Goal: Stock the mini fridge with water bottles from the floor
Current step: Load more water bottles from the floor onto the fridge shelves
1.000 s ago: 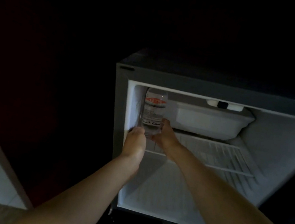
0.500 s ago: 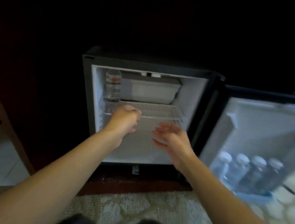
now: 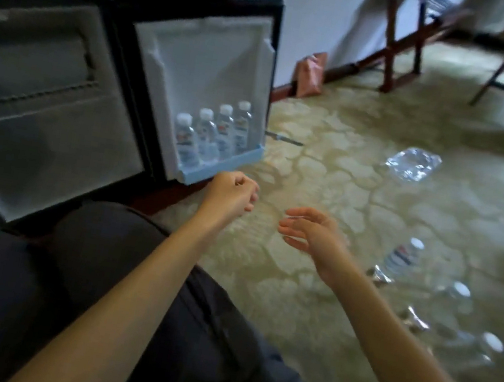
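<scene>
The water bottles on the floor (image 3: 403, 256) are the next stock: clear plastic, round, with white caps and a red and white label on the nearest one; they lie and stand in a loose group on the carpet (image 3: 329, 177) at the person's right side, some half hidden in torn, shiny wrap, so I cannot count them. Four more bottles in the door (image 3: 211, 139) stand upright in a row, touching, behind the pale blue rail (image 3: 224, 166) at the bottom edge of the open fridge door (image 3: 206, 59); that rail looks full.

The step in hand, I judge, is the reach for a new bottle; both hands are empty. The left hand (image 3: 231, 194) hovers just beside the lower corner of the door, fingers curled loosely into a half fist around nothing; the right hand (image 3: 312, 232) is spread open, palm turned inward, between the door and the nearest bottle. The next move calls for the right hand to travel right and down, and to close around the smooth body of that bottle; the thin plastic may dent a little under a firm grip.

The mini fridge (image 3: 34, 107) stands open at the left, white and ribbed inside, rather dark. Farther out lie crumpled clear film (image 3: 413, 164), a pink bag (image 3: 310, 74) at the wall and wooden legs (image 3: 399, 38).
</scene>
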Available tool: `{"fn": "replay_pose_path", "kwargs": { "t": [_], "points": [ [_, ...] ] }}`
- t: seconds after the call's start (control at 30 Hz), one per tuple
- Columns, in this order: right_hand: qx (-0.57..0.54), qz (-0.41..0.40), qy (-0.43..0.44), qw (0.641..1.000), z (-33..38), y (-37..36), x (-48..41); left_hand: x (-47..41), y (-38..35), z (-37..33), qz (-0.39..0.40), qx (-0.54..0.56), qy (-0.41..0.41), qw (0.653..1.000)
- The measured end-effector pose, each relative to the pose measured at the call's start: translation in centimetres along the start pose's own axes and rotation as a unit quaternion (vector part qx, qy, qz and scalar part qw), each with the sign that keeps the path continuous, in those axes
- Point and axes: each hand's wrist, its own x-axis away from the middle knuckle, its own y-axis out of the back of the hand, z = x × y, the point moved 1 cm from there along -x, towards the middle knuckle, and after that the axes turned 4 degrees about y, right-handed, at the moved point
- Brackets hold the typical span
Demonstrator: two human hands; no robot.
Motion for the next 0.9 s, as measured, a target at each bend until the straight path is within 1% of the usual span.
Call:
{"fn": "replay_pose_path", "kwargs": {
  "t": [0.2, 0.37, 0.43, 0.53, 0.63, 0.77, 0.87, 0.9],
  "points": [
    [0.007, -0.111, -0.040, 0.993, -6.6, 9.5, 5.7, 3.5, -12.8, 3.7, 0.128, -0.068, 0.040, 0.989],
    [0.049, -0.206, -0.074, 0.974, -12.9, 16.3, 9.6, 8.7, -20.9, 7.4, 0.245, -0.139, 0.063, 0.957],
    [0.088, -0.248, -0.089, 0.961, -15.9, 18.3, 10.7, 10.4, -22.9, 8.6, 0.282, -0.166, 0.062, 0.943],
    [0.211, -0.302, -0.099, 0.925, -19.2, 21.2, 12.0, 12.1, -25.4, 10.0, 0.320, -0.213, 0.055, 0.922],
    [0.306, -0.316, -0.130, 0.889, -21.3, 23.0, 12.0, 13.2, -26.6, 10.6, 0.345, -0.246, 0.050, 0.904],
    [0.355, -0.300, -0.160, 0.871, -22.3, 23.9, 10.8, 13.4, -27.2, 10.8, 0.349, -0.261, 0.049, 0.899],
    [0.410, -0.280, -0.150, 0.855, -22.3, 24.3, 10.5, 12.9, -27.2, 11.1, 0.341, -0.263, 0.057, 0.901],
    [0.417, -0.275, -0.138, 0.855, -22.4, 24.3, 10.5, 12.8, -27.1, 11.2, 0.337, -0.264, 0.061, 0.902]
  ]
}}
